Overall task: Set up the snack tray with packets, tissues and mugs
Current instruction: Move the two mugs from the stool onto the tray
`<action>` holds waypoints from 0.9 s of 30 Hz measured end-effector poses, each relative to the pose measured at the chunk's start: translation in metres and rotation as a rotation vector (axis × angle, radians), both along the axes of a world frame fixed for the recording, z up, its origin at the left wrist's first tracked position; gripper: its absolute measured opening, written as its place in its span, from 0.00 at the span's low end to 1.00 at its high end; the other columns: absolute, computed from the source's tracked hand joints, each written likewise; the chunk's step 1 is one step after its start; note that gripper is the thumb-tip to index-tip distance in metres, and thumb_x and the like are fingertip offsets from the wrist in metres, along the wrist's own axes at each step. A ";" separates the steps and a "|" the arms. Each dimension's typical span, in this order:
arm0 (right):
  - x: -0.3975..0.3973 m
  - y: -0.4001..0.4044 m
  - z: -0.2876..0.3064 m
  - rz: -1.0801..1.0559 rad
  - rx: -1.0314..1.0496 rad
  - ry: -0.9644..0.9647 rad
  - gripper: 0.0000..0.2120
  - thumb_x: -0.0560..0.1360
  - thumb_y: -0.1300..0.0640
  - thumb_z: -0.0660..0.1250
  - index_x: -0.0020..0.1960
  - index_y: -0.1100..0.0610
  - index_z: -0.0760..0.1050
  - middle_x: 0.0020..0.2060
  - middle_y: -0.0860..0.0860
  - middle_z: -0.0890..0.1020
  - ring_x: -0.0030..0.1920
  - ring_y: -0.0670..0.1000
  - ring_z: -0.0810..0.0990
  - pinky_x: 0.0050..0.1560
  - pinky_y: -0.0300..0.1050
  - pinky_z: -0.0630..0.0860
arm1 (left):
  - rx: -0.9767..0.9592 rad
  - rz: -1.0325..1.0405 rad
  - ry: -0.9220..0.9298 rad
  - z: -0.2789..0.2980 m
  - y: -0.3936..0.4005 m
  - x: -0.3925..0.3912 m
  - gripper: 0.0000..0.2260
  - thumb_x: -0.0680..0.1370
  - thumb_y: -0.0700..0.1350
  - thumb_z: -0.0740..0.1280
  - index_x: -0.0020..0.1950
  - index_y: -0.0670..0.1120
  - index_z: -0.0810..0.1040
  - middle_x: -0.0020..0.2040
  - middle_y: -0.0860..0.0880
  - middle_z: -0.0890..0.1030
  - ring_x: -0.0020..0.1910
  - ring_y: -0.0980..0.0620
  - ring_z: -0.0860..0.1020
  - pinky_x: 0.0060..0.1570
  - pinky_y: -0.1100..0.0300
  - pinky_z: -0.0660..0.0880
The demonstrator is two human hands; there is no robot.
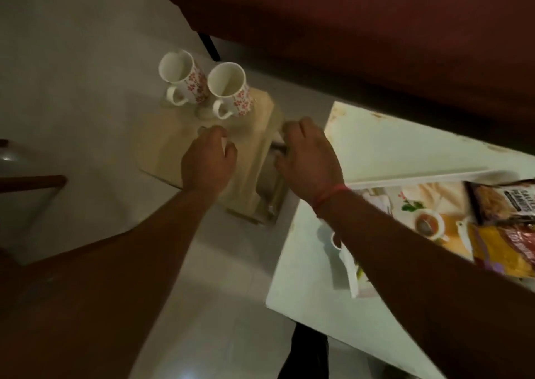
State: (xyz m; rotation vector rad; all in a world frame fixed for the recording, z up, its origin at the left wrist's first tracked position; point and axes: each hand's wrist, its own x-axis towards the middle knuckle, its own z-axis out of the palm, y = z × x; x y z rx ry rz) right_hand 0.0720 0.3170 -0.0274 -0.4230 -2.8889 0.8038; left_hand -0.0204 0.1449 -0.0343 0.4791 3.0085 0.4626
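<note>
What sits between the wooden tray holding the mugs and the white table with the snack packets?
In the head view, only bare white floor between wooden tray and white table, spanned by the right hand.

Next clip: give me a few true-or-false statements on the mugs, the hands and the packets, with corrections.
1. Two floral mugs stand upright on the wooden tray. True.
2. Both mugs hold tea. False: both look empty.
3. The left hand is over the tray. True.
4. The right hand lifts a mug. False: it is at the tray's edge, away from the mugs.
5. A peanuts packet lies on the tray. False: it lies on the white table.
</note>
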 end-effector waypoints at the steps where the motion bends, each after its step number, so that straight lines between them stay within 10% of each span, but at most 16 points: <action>1: -0.025 -0.004 0.004 0.036 0.019 0.010 0.20 0.73 0.52 0.68 0.63 0.56 0.73 0.56 0.57 0.76 0.52 0.57 0.77 0.52 0.53 0.78 | -0.033 -0.059 0.047 0.006 -0.006 -0.017 0.13 0.77 0.50 0.62 0.58 0.45 0.75 0.54 0.43 0.79 0.52 0.41 0.78 0.47 0.48 0.75; 7: -0.155 -0.023 0.028 0.244 0.162 -0.167 0.39 0.70 0.58 0.72 0.77 0.52 0.58 0.73 0.58 0.63 0.67 0.63 0.68 0.62 0.59 0.74 | -0.233 -0.160 0.308 0.028 -0.024 -0.121 0.24 0.75 0.54 0.62 0.66 0.42 0.67 0.65 0.38 0.70 0.61 0.37 0.70 0.58 0.44 0.71; 11: -0.191 -0.023 0.028 0.380 0.222 -0.414 0.46 0.69 0.59 0.75 0.79 0.48 0.53 0.78 0.58 0.53 0.72 0.67 0.63 0.67 0.63 0.71 | -0.220 -0.137 0.071 0.019 -0.021 -0.164 0.37 0.74 0.56 0.68 0.78 0.47 0.55 0.77 0.38 0.56 0.74 0.34 0.58 0.66 0.37 0.66; 15: -0.195 -0.025 0.026 0.427 0.245 -0.473 0.44 0.70 0.59 0.75 0.79 0.47 0.56 0.76 0.59 0.58 0.69 0.68 0.69 0.65 0.61 0.73 | -0.201 -0.106 -0.175 0.010 -0.011 -0.182 0.39 0.75 0.54 0.70 0.79 0.50 0.52 0.78 0.38 0.53 0.71 0.29 0.61 0.67 0.38 0.65; 27: -0.177 -0.008 0.030 0.317 0.091 -0.331 0.28 0.78 0.58 0.64 0.75 0.47 0.63 0.71 0.58 0.64 0.66 0.66 0.70 0.65 0.59 0.73 | -0.227 -0.088 -0.035 0.018 0.032 -0.172 0.35 0.69 0.56 0.74 0.70 0.49 0.64 0.68 0.38 0.63 0.59 0.31 0.73 0.53 0.41 0.74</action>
